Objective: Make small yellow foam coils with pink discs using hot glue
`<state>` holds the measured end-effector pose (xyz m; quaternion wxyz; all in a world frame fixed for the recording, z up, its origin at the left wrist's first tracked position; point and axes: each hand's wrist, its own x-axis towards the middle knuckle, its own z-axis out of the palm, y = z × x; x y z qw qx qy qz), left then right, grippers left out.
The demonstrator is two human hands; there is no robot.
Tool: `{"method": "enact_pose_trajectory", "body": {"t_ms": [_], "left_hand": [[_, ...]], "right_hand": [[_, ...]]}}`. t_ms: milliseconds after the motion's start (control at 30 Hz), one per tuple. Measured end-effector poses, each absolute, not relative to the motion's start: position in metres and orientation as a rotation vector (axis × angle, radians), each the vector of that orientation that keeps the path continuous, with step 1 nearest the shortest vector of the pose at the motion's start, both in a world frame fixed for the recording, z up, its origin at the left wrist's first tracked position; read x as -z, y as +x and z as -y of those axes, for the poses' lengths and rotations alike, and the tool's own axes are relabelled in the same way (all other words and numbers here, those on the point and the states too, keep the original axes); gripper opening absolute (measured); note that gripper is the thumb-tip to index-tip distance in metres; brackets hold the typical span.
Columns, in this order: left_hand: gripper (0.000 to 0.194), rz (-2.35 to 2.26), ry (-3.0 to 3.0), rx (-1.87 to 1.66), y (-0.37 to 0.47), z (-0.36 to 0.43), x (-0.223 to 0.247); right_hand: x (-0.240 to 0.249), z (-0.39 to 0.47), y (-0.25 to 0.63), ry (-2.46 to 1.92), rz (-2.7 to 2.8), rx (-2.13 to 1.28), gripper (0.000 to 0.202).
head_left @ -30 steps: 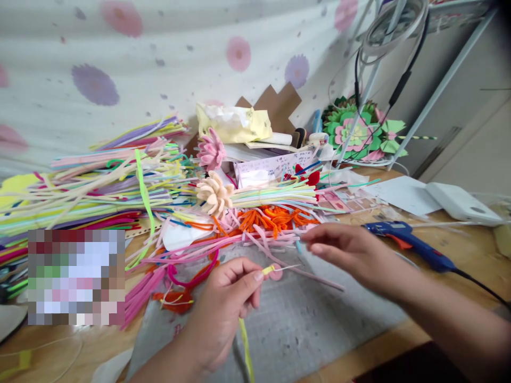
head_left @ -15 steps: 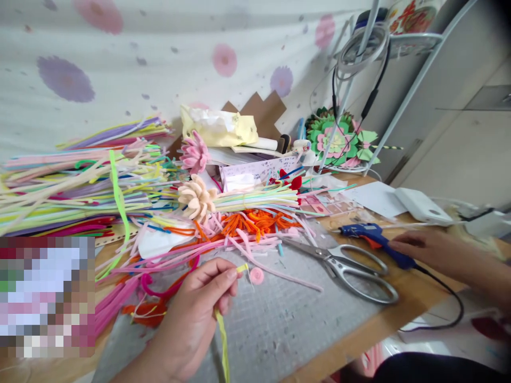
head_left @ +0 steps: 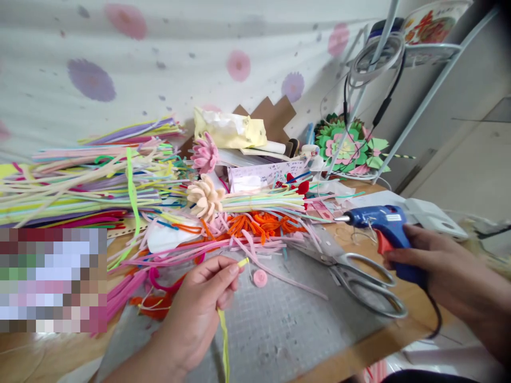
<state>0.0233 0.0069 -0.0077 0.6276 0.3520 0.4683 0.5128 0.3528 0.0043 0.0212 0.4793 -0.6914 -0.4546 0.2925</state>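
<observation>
Thumb and fingers of my left hand (head_left: pixel 211 292) pinch a thin yellow-green strip (head_left: pixel 224 340); its short end pokes out at the fingertips and the long part hangs below. Just right of those fingertips, a small pink disc (head_left: pixel 260 278) is on the grey cutting mat (head_left: pixel 275 330). My right hand (head_left: pixel 435 260) is wrapped round the handle of a blue glue gun (head_left: pixel 379 223), held upright above the table with its nozzle pointing left. Silver scissors (head_left: pixel 359 274) rest on the mat between both hands, handles toward the right.
Bundles of coloured pipe cleaners (head_left: pixel 91 186) fill the left and back. A pink flower (head_left: pixel 205 152), a cream flower (head_left: pixel 205 197) and orange pieces (head_left: pixel 261 224) sit behind the mat. The glue gun's black cable (head_left: pixel 438 316) hangs at the right, near the table edge.
My right hand has closed round the glue gun and lifted it off the table, turning it upright. The view has shifted slightly. My left hand still pinches the strip.
</observation>
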Motion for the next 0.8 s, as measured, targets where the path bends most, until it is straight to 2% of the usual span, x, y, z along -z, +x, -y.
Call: {"method": "enact_pose_trajectory", "body": {"t_ms": [100, 300, 500, 667, 800], "left_hand": [[0.021, -1.087, 0.792, -1.203, 0.023, -0.007, 0.005], [0.016, -1.124, 0.769, -1.249, 0.023, -0.007, 0.005], [0.014, -1.118, 0.795, -1.243, 0.022, -0.008, 0.006], [0.01, -1.123, 0.815, -1.24, 0.021, -0.007, 0.005], [0.011, -1.136, 0.861, -1.235, 0.021, -0.005, 0.005]], "right_hand": [[-0.021, 0.005, 0.319, -1.496, 0.868, -1.304, 0.015], [-0.012, 0.013, 0.261, -1.379, 1.038, -1.557, 0.019], [-0.003, 0.01, 0.242, -1.474, 1.341, -1.313, 0.021], [0.007, 0.002, 0.243, -1.299, 1.793, -0.961, 0.018], [0.005, 0.001, 0.24, -1.284, 1.853, -0.882, 0.021]]}}
